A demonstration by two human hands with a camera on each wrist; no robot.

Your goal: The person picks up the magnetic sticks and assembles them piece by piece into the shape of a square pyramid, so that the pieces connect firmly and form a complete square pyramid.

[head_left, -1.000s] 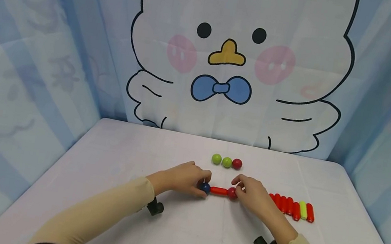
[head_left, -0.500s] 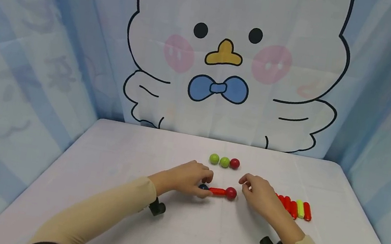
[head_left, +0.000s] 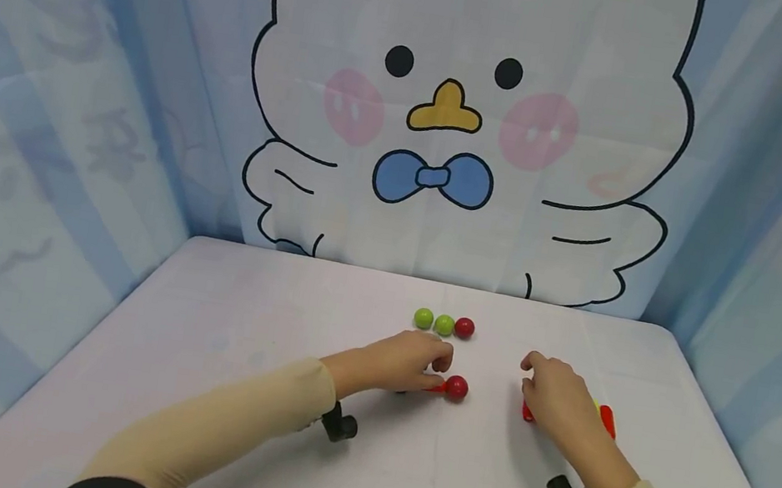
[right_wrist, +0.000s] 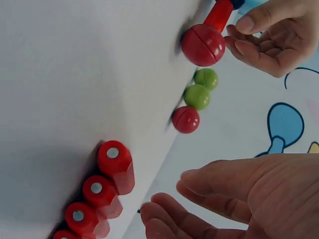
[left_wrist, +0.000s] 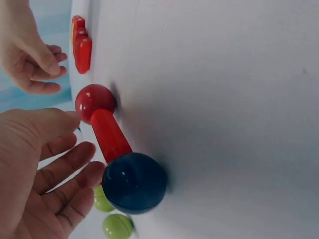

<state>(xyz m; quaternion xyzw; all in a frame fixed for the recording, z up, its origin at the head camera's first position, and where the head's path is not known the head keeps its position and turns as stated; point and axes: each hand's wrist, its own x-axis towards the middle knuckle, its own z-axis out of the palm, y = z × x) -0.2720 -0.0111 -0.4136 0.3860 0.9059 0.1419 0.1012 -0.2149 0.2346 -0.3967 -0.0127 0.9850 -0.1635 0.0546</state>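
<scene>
A red stick (left_wrist: pixel 108 134) lies on the table, joined end to end between a dark blue ball (left_wrist: pixel 134 183) and a dark red ball (head_left: pixel 456 388). My left hand (head_left: pixel 404 361) hovers beside this piece with fingers loosely bent, gripping nothing; in the head view it covers most of the stick and blue ball. Farther right, my right hand (head_left: pixel 557 400) is over a row of red sticks (right_wrist: pixel 114 167), its fingers relaxed and apart from them. Pale metallic discs show on the ends of these sticks. The hand hides much of the row in the head view.
Behind the joined piece, two green balls (head_left: pixel 444 325) and another dark red ball (head_left: pixel 464 328) sit in a line. A yellow-green stick (head_left: pixel 596 405) peeks out behind the right hand. The white table (head_left: pixel 277 294) backs onto a printed cloth (head_left: pixel 432 225).
My right hand has let go of the dark red ball and moved right to the stick row. My left hand has left the blue ball and shifted right along the joined piece.
</scene>
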